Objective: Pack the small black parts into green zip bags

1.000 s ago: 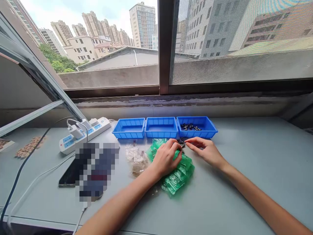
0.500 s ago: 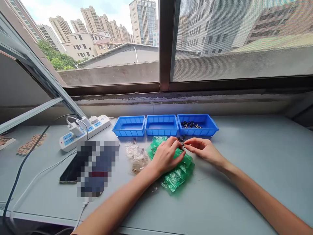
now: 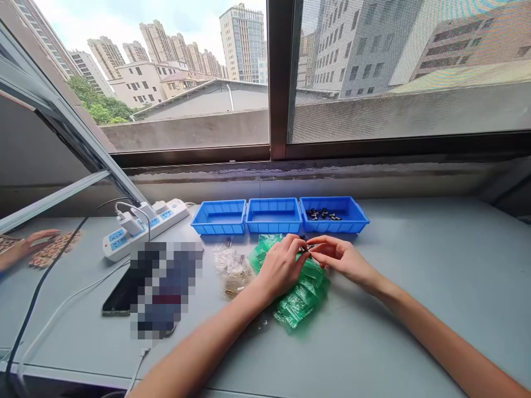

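My left hand (image 3: pixel 282 260) rests over a pile of green plastic zip bags (image 3: pixel 305 298), its fingers curled in and closed. Thumb and forefinger of my right hand (image 3: pixel 344 258) pinch together just beside it. Between the two sets of fingertips is a small black-and-metal part (image 3: pixel 306 249), mostly hidden; its kind is too small to make out. Left of the green pile lie clear plastic bags (image 3: pixel 232 265) with small contents. Behind the hands, the right blue bin (image 3: pixel 352 225) holds several small black-and-metal pieces (image 3: pixel 323 213).
Two more blue bins, the left one (image 3: pixel 218 228) and the middle one (image 3: pixel 274 226), stand in the same row under the window. A power strip (image 3: pixel 145 229), cables and a dark phone (image 3: pixel 120 298) lie at left. Another person's hand (image 3: pixel 37 243) reaches over brown pieces (image 3: pixel 53 255) at far left.
My hands have come slightly closer together at the small part. Another person's hand has appeared at the far left. The whole view has shifted slightly.
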Motion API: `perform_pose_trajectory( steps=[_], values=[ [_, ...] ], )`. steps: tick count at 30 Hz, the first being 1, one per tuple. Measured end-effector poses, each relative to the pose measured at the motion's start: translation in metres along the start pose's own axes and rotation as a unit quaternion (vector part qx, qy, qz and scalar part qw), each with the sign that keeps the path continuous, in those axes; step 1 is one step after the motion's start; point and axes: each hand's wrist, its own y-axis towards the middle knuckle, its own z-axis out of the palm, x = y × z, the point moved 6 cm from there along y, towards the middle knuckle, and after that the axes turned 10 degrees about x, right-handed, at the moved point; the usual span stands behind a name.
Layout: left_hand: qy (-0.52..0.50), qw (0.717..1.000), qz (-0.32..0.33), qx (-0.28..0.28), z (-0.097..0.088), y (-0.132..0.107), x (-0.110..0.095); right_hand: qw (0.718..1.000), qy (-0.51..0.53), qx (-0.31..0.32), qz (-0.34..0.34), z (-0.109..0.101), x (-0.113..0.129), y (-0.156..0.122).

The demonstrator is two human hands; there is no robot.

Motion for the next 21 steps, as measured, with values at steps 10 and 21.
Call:
perform_pose_trajectory(
  steps=[10,21],
  values=[
    [-0.002,1.0,-0.002,0.009,0.0,0.0,-0.001,1.0,-0.013,0.014,0.001,0.004,0.003,-0.001],
    [0.012,1.0,0.008,0.012,0.001,0.001,-0.001,0.995,-0.035,-0.094,-0.022,-0.013,0.015,-0.003]
  ],
)
